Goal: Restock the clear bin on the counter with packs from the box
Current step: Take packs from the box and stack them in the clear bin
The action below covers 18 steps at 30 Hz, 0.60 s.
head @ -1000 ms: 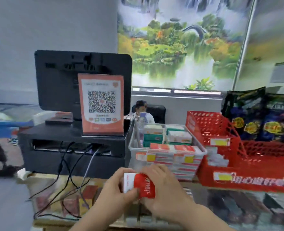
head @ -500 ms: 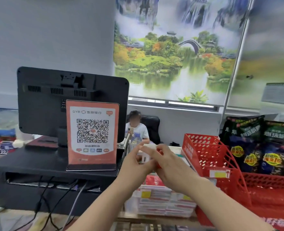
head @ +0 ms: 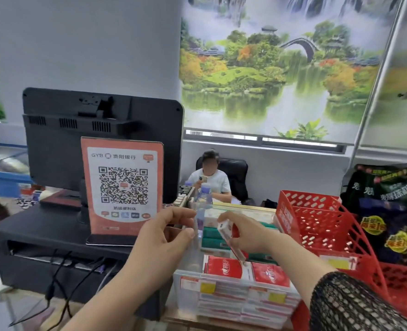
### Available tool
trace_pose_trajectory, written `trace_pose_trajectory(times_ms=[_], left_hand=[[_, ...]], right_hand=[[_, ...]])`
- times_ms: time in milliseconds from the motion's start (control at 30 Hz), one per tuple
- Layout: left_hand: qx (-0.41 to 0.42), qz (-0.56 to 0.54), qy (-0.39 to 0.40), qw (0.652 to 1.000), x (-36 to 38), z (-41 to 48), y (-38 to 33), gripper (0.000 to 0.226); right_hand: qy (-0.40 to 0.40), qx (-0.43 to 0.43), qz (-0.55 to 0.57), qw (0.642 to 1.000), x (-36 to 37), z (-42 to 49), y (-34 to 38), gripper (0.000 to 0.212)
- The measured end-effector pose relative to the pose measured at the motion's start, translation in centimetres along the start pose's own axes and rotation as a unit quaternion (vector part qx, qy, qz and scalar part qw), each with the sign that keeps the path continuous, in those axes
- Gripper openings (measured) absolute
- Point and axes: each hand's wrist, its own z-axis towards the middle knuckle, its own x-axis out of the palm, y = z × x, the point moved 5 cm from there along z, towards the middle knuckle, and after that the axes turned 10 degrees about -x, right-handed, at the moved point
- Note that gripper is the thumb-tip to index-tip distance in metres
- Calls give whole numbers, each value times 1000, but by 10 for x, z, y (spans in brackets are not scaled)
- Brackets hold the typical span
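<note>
Right hand (head: 249, 235) is over the clear bin (head: 221, 306), fingers and thumb wrapped round a red-and-white pack (head: 230, 237). The pack is tilted, its lower end pointing down to the strip just behind the front row of red packs (head: 224, 267). Those lie face up, side by side, filling the near edge. Green packs (head: 213, 237) are stacked further back, under the held one. Left hand (head: 164, 237) is at the bin's left wall, holding nothing, thumb and forefinger curved with a gap between them. Whether they touch the clear wall is not plain. Tight quarters: the red basket (head: 317, 225) sits just beside the bin on the right, the QR sign (head: 122, 185) and black monitor (head: 61, 139) stand close on the left. The open room is above the bin, between the two hands
</note>
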Motion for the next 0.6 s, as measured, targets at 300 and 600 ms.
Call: trace_pose_trajectory(times_ms=[300,600], left_hand=[[-16,13,-9,1000,-1,-3,12,32],[-17,36,15,999,1,-2,15,29]], right_hand=[[89,19,2,996,18,21,-22,54],[199,75,-23,977,22,23,-36,49]])
